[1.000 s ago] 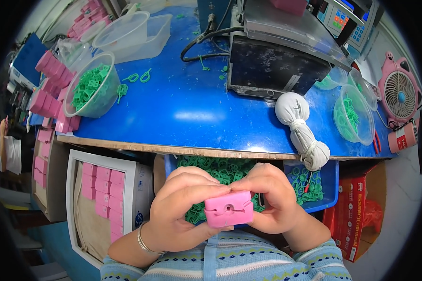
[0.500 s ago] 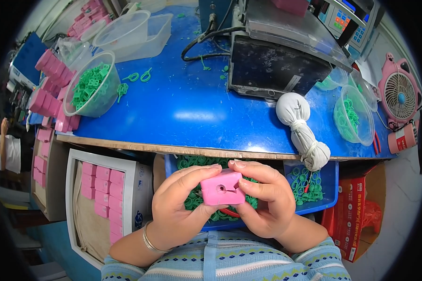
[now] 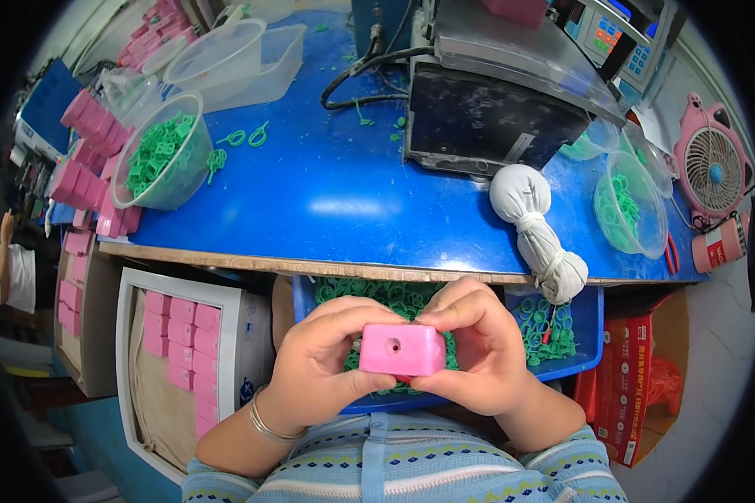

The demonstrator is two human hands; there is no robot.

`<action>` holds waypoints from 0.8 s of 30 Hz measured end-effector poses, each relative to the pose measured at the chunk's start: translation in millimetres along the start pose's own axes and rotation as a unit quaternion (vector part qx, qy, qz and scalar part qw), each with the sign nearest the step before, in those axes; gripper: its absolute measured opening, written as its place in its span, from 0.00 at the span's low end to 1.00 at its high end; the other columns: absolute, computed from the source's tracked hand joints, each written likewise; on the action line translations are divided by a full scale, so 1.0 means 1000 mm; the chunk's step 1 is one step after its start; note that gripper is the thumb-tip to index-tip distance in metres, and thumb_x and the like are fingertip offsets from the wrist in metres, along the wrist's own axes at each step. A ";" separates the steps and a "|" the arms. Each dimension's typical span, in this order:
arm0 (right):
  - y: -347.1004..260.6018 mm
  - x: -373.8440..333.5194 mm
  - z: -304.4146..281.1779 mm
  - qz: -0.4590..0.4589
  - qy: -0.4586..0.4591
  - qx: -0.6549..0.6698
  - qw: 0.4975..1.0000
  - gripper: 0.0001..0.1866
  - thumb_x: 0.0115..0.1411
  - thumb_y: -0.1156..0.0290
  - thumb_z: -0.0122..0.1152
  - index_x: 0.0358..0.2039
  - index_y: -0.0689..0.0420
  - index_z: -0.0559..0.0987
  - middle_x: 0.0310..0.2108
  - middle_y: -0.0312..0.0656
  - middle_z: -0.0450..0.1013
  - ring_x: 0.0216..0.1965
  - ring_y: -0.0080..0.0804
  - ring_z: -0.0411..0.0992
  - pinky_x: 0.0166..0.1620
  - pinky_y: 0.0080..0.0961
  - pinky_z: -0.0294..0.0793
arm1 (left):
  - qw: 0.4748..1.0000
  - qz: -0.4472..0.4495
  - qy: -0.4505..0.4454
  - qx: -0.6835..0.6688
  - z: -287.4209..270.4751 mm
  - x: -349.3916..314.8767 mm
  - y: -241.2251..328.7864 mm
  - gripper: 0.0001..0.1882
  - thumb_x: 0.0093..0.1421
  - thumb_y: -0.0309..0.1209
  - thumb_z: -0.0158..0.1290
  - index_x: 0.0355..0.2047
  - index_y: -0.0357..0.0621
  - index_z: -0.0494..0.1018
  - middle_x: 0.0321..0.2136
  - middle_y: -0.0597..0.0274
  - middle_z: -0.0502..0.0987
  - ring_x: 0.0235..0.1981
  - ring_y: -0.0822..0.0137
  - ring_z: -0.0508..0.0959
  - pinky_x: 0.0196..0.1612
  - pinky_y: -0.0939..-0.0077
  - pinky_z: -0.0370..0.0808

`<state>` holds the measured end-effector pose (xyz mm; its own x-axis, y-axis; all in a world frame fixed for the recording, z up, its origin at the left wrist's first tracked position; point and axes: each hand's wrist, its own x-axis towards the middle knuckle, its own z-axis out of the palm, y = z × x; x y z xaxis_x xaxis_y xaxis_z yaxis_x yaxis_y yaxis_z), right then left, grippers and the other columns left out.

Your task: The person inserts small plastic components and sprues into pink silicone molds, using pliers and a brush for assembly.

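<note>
Both my hands grip a pink rectangular block [image 3: 403, 350] with a small round hole in its upward face. My left hand [image 3: 315, 356] pinches its left end with thumb and fingers. The right end sits between the thumb and fingers of my right hand [image 3: 486, 348]. Below the hands, a blue tray [image 3: 590, 335] holds many green plastic ring-shaped pieces [image 3: 545, 327]. A bit of something red shows just under the block, mostly hidden.
A blue table [image 3: 310, 201] lies ahead, bearing a tub [image 3: 172, 180] of green pieces, a black machine [image 3: 495, 117], a tied white cloth bundle [image 3: 533, 230], another tub [image 3: 633, 214] and a pink fan [image 3: 713, 159]. A white-edged box [image 3: 128, 335] with pink blocks stands left.
The gap that showed beside the hole in the block's face is gone; the face now looks whole. My right fingers have moved closer around its right end.
</note>
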<state>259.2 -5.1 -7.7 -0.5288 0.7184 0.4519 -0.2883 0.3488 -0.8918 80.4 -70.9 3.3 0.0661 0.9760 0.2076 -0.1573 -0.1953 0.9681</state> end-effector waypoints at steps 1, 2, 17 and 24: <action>-0.002 0.002 0.000 0.000 0.001 0.000 1.000 0.23 0.42 0.69 0.72 0.38 0.61 0.73 0.33 0.42 0.68 0.33 0.30 0.66 0.36 0.24 0.65 | 1.000 0.000 -0.001 0.000 0.003 0.000 0.000 0.24 0.45 0.26 0.63 0.44 0.35 0.70 0.42 0.52 0.72 0.44 0.62 0.73 0.46 0.68 0.70; -0.006 0.005 0.001 -0.028 0.005 -0.078 0.997 0.23 0.41 0.70 0.72 0.38 0.61 0.73 0.31 0.42 0.68 0.32 0.31 0.66 0.35 0.25 0.64 | 0.999 -0.006 0.032 0.011 0.006 0.000 0.000 0.24 0.46 0.23 0.62 0.45 0.34 0.70 0.44 0.51 0.71 0.45 0.61 0.72 0.46 0.68 0.70; -0.015 0.008 0.006 -0.151 0.013 -0.350 0.925 0.22 0.37 0.68 0.71 0.35 0.61 0.76 0.25 0.40 0.67 0.24 0.34 0.65 0.28 0.28 0.61 | 0.897 0.187 0.015 0.401 0.013 0.005 0.000 0.29 0.42 0.15 0.55 0.49 0.35 0.66 0.45 0.46 0.73 0.47 0.52 0.74 0.46 0.68 0.73; -0.011 0.007 0.006 -0.138 0.047 -0.342 0.928 0.27 0.36 0.67 0.71 0.39 0.61 0.75 0.25 0.41 0.67 0.24 0.36 0.65 0.29 0.29 0.62 | 0.925 0.191 0.031 0.327 0.010 0.003 -0.010 0.21 0.41 0.16 0.58 0.37 0.38 0.66 0.44 0.45 0.73 0.45 0.51 0.75 0.45 0.67 0.73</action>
<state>254.0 -8.0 5.5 -0.4296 0.5823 0.6902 0.1886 0.8053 -0.5620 92.4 -66.8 -4.6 0.0699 0.8230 0.5637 0.4728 -0.5249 0.7078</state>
